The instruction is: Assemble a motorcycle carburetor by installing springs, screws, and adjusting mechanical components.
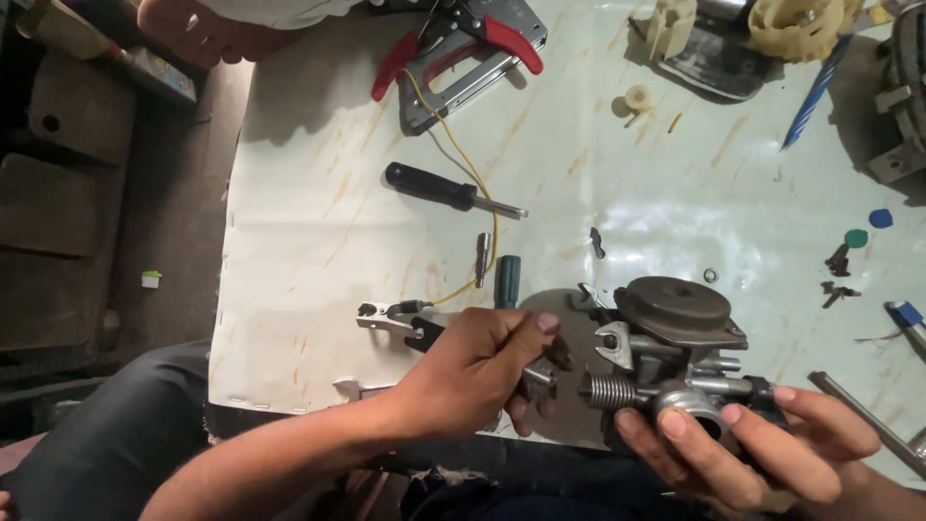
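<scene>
My right hand (762, 444) grips a grey metal carburettor (675, 338) from below at the near edge of the table; it has a round domed cap and a coiled spring on its left side. My left hand (477, 371) is closed around a thin metal tool whose tip meets the spring. A green-handled screwdriver (507, 280) lies just beyond my left hand. A small metal bracket with a black clip (391, 316) lies to the left of that hand.
On the pale table (318, 193) lie a black-handled screwdriver (439, 188), a red-handled staple gun (463, 53) with yellow wire, a small metal bit (481, 259), cream plastic parts (791, 24), a blue pen (815, 92), and small caps and screws at right. Another person's hand (207, 29) rests at top left.
</scene>
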